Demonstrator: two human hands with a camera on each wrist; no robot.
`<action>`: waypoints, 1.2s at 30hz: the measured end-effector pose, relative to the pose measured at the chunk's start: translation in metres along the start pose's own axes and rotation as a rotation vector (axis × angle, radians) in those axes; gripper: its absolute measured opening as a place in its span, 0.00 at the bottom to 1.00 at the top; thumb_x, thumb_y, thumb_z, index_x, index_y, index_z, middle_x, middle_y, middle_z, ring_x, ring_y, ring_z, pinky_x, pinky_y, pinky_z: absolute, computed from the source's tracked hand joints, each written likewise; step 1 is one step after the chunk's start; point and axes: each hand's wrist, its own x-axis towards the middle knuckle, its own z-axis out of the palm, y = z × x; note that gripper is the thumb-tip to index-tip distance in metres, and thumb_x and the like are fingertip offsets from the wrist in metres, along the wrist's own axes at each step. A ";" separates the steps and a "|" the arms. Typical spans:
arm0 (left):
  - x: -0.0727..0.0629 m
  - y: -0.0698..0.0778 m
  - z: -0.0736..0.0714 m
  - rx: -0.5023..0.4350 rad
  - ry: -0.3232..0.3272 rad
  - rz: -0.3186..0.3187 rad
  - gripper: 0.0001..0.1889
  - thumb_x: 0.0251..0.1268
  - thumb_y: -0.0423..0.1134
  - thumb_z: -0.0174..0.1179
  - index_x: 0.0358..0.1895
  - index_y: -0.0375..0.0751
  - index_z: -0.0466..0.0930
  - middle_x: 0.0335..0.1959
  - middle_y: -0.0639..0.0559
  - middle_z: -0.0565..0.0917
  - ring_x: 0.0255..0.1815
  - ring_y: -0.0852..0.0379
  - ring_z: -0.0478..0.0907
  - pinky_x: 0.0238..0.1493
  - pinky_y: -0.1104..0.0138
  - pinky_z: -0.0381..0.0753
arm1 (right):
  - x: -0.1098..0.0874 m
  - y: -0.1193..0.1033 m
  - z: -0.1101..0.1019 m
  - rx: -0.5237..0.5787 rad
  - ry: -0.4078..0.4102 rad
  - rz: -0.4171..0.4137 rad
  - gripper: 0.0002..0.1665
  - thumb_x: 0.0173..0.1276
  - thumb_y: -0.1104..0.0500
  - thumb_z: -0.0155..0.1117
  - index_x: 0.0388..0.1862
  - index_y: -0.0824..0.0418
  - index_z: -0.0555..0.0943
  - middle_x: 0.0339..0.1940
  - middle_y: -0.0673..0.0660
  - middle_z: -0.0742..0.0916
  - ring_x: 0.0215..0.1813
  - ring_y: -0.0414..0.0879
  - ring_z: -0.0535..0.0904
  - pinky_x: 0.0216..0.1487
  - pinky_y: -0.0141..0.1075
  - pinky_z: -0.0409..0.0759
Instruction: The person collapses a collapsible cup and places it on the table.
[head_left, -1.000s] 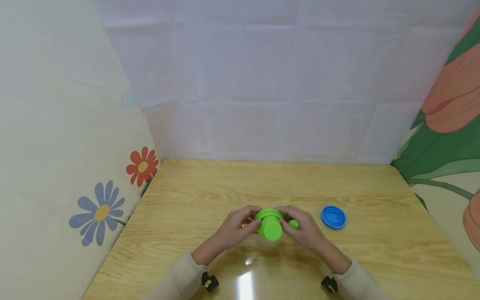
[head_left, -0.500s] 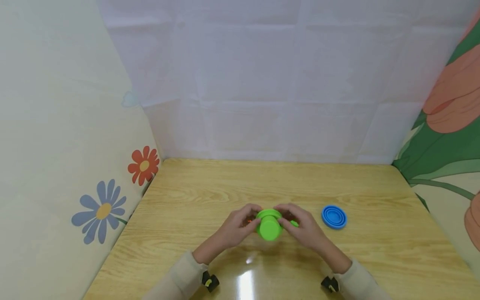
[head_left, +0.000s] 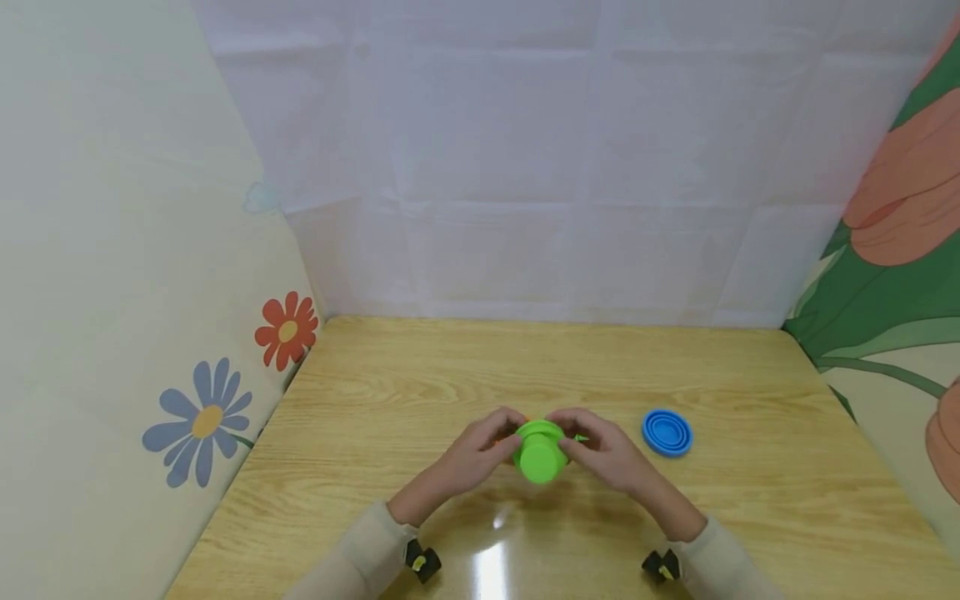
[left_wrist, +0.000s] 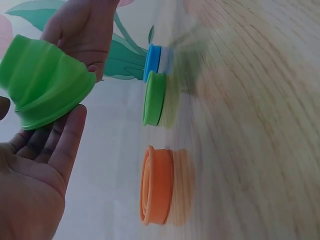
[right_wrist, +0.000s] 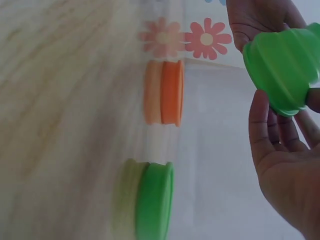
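A green collapsible cup (head_left: 541,461) is held up above the table between both hands, its base tilted toward the head camera. On its left side my left hand (head_left: 474,452) grips the rim, thumb in front and fingers behind. My right hand (head_left: 609,454) pinches the opposite side in the same manner. Both wrist views show the stepped wall of the cup (left_wrist: 45,80) partly pulled out and uneven. Behind the hands, a flattened orange cup (left_wrist: 159,185) and a flattened green cup (right_wrist: 155,202) rest on the table, mostly hidden in the head view.
To the right of the hands lies a flattened blue cup (head_left: 667,432) on the wooden table (head_left: 420,367). A white cloth (head_left: 480,167) hangs behind the table. Flower-patterned sheets (head_left: 90,292) flank both sides.
The cup has shifted and turned slightly between the fingers, its base swinging a little to the left. Both hands keep their hold with small finger movements. The blue cup stays put.
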 end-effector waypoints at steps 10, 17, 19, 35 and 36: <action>0.005 0.000 0.001 -0.040 -0.043 -0.085 0.11 0.81 0.40 0.50 0.53 0.35 0.76 0.47 0.41 0.84 0.40 0.58 0.84 0.40 0.52 0.90 | 0.009 -0.003 -0.006 -0.160 -0.054 -0.030 0.16 0.76 0.63 0.60 0.60 0.61 0.82 0.47 0.56 0.87 0.45 0.42 0.80 0.41 0.37 0.86; 0.004 -0.002 0.000 -0.022 0.065 -0.079 0.11 0.83 0.38 0.47 0.54 0.33 0.73 0.46 0.40 0.82 0.45 0.56 0.81 0.46 0.47 0.87 | 0.006 -0.001 -0.006 -0.005 -0.002 0.068 0.20 0.81 0.59 0.54 0.66 0.65 0.75 0.56 0.63 0.85 0.48 0.43 0.83 0.45 0.44 0.88; 0.004 -0.002 0.000 -0.029 0.098 -0.069 0.11 0.83 0.37 0.46 0.53 0.33 0.73 0.45 0.39 0.82 0.44 0.56 0.80 0.46 0.45 0.86 | 0.004 0.001 -0.007 0.045 0.005 0.075 0.20 0.81 0.60 0.53 0.68 0.65 0.74 0.57 0.65 0.84 0.47 0.44 0.83 0.45 0.49 0.87; 0.008 0.004 -0.001 -0.109 -0.046 -0.225 0.18 0.81 0.47 0.50 0.60 0.39 0.77 0.47 0.44 0.84 0.40 0.56 0.83 0.38 0.62 0.88 | 0.005 -0.008 -0.006 0.072 -0.068 0.139 0.23 0.80 0.55 0.55 0.67 0.66 0.75 0.63 0.61 0.80 0.57 0.51 0.78 0.51 0.40 0.84; 0.008 0.004 -0.002 -0.099 -0.048 -0.238 0.18 0.81 0.48 0.51 0.59 0.39 0.77 0.46 0.45 0.84 0.40 0.56 0.83 0.37 0.62 0.88 | 0.005 -0.008 -0.005 0.071 -0.073 0.142 0.23 0.80 0.55 0.55 0.67 0.67 0.75 0.63 0.62 0.80 0.57 0.51 0.78 0.50 0.40 0.85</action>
